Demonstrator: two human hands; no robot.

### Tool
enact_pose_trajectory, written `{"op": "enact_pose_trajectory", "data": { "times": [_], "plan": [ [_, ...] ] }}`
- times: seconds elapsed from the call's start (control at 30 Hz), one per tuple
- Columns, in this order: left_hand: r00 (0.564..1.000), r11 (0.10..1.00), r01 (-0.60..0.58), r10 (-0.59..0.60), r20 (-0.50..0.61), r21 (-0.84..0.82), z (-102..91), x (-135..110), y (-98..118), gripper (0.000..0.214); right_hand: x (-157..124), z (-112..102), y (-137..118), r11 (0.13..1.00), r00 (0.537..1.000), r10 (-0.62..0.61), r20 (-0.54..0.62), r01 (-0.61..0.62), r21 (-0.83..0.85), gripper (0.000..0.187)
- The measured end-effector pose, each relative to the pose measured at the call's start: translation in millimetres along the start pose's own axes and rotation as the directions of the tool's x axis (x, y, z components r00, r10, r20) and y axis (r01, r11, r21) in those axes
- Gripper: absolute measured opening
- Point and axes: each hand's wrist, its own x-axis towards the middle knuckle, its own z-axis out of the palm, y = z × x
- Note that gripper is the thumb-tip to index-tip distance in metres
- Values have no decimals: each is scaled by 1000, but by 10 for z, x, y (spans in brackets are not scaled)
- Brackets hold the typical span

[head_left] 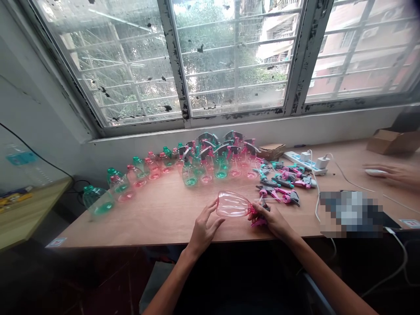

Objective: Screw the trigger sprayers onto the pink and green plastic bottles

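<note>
A clear pink spray bottle (233, 204) lies sideways between my hands above the table's front part, its base to the left and its neck to the right. My left hand (204, 227) curves around the base end, fingertips against it and thumb below. At the neck, my right hand (267, 216) is closed on a pink and grey trigger spray head (259, 222); the fingers hide part of the joint. Loose pink, teal and grey spray heads (285, 181) lie in a pile just beyond my right hand.
Upright bottles with spray heads (221, 164) crowd behind my hands. A row of headless green and pink bottles (98, 203) runs along the left. To the right are a power strip (305, 162), white cables, a cardboard box (393, 139) and another person's hand (395, 173) on a mouse.
</note>
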Motion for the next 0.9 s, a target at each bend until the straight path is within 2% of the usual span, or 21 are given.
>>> {"op": "enact_pose_trajectory", "data": {
  "times": [0.23, 0.47, 0.6, 0.73, 0.9],
  "plan": [
    [998, 998, -58, 58, -29, 14, 28, -29, 12, 30, 14, 1, 3, 1000, 999, 17, -41, -17, -10, 50],
    [999, 998, 52, -52, 4, -40, -4, -26, 17, 35, -34, 36, -8, 997, 1000, 25, -8, -26, -79, 48],
    [990, 992, 114, -109, 87, -51, -4, -26, 14, 59, -50, 30, 4, 991, 998, 55, 24, -52, -119, 48],
    [981, 998, 52, -47, 188, -25, -49, -33, 45, 80, -43, 13, -30, 986, 998, 65, 11, -62, -154, 53],
    [970, 998, -61, 58, 236, 4, -124, -73, 65, 62, -44, 79, -162, 987, 999, 43, 24, -39, -154, 57]
  ]
}}
